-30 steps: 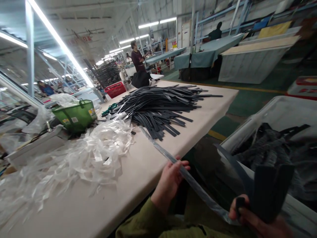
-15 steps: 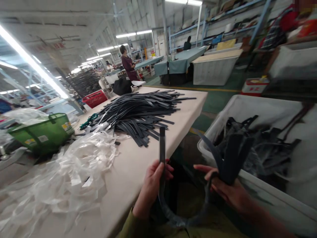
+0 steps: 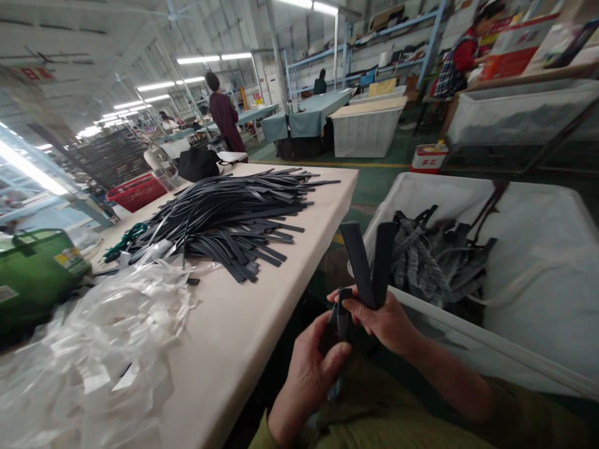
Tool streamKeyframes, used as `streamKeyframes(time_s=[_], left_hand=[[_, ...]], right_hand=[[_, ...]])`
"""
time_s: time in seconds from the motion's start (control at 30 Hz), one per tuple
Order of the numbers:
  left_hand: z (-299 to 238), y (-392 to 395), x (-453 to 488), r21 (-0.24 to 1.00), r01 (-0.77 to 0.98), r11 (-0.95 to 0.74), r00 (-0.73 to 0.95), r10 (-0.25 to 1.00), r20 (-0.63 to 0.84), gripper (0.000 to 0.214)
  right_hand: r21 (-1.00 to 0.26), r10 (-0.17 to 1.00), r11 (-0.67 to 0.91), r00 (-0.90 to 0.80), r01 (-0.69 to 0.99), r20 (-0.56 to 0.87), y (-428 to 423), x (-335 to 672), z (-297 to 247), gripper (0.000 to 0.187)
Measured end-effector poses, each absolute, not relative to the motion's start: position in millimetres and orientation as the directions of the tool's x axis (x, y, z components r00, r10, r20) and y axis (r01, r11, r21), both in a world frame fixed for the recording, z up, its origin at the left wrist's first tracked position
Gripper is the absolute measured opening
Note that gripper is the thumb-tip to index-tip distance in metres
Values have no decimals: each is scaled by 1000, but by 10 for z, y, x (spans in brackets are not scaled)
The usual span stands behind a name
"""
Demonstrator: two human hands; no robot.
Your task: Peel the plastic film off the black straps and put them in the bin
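Observation:
My right hand (image 3: 386, 324) is closed on several flat dark strips (image 3: 360, 265), whose ends fan upward above the fingers. Its thumb and forefinger also pinch near the end of another dark strip (image 3: 343, 321). Just below and to the left, my left hand (image 3: 313, 362) curls around that same strip, with its thumb low and the fingertips partly hidden. A big heap of similar dark strips (image 3: 224, 212) lies on the pale table (image 3: 262, 337) ahead, bound with green cord (image 3: 125, 240) at its left end.
White film ribbons (image 3: 107, 337) pile up at the table's near left, beside a green bag (image 3: 42, 274). To my right stands a white bin (image 3: 528, 249) with dark strips inside. A red basket (image 3: 135, 191) sits behind the heap. Other people are farther off.
My hands have come together; the left moved right and down along the looped strip, whose end now meets the right fingers. The view has turned right.

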State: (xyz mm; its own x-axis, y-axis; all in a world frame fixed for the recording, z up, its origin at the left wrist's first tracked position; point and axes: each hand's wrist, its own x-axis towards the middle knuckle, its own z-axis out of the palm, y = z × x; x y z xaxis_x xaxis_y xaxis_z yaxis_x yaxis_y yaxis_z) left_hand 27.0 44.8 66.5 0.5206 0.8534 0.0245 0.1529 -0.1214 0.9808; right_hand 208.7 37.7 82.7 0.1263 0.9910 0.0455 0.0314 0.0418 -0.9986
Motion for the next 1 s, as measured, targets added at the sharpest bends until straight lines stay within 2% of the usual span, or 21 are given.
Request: streamKeyframes(time_s=[0.1,0.27,0.4,0.5,0.6,0.67,0.73,0.8,0.83,0.9,0.93,1.0], left_hand=[[626,471,448,918,287,-273,480,870,109,20],[404,350,523,764,471,-440,526,836,158,23],[288,248,530,691,491,-530,588,787,185,22],[248,261,537,690,458,-561,591,772,236,19],[211,326,491,756,378,-534,532,794,295,20],[160,359,419,823,350,-449,440,854,279,29],[75,369,320,882,356,-308,328,925,190,37],[-42,364,210,914,368,-170,266,961,71,44],[-105,360,159,921,371,-118,262,965,18,47],[-225,361,74,929,366,-50,278,959,-57,51],[-275,364,45,934,357,-28,283,956,-79,53],[-350,375,14,944,329,3,266,959,-96,56]], right_hand=[[-996,990,37,129,77,47,321,2054,873,38],[-993,984,36,171,117,56,276,2248,1012,39],[-986,962,86,244,142,119,248,2454,1078,36],[-982,938,108,312,156,153,230,2625,1112,33],[-969,874,190,421,157,240,223,2888,1289,28],[-928,772,310,515,206,372,228,3127,1515,24],[-847,628,437,571,304,529,250,3405,1772,23],[-752,487,489,577,442,656,300,3699,1982,20],[-725,438,457,579,515,687,338,3844,2050,16],[-738,413,279,616,615,670,445,4121,2088,6],[-760,433,171,645,627,630,511,4248,2055,8],[-804,498,-23,704,594,506,655,4473,1889,23]])
